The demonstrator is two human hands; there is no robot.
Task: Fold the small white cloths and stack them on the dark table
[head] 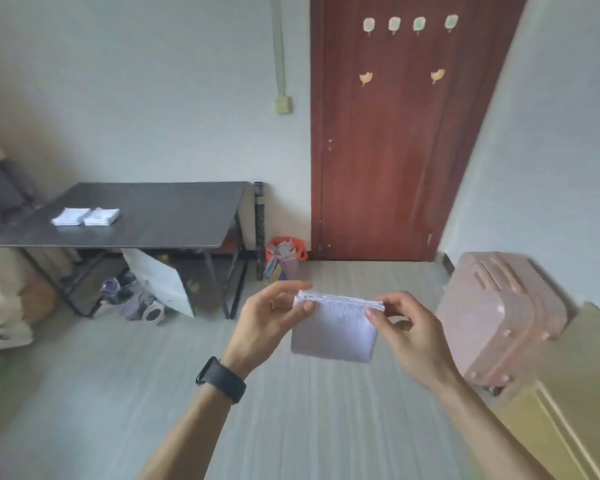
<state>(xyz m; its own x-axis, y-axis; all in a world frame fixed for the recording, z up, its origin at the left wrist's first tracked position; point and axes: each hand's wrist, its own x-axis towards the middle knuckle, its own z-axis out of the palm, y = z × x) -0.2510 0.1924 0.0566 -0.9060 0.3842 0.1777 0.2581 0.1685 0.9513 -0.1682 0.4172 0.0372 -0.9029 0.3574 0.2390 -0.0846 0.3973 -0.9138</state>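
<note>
Head view. The fingers (pixel 284 289) and thumb of my left hand (pixel 267 323) are closed in a narrow pinch on the upper left corner of a small white cloth (pixel 336 329). My right hand (pixel 409 337) pinches the upper right corner in the same way. The cloth hangs between the two hands in mid-air above the floor, touching nothing else. It is already doubled, and several layered edges show along its top. A black wristband (pixel 221 379) sits on my left wrist.

The step in hand appears to be squaring the fold before the cloth joins the others. To do it well, I judge that both pinches should trap every layer. The top edge should be drawn lightly taut so the layers lie flush, and the corners checked for overlap before either hand lets go. A loose pinch would probably let the inner layers slide and spoil the square.

The dark table (pixel 174 220) stands well apart, ahead and to my left. Two piles of folded cloths (pixel 85 217) lie on it side by side, apparently touching. A pink suitcase (pixel 499 317) stands near my right hand, and a red-brown door (pixel 395 150) closes the far wall.
</note>
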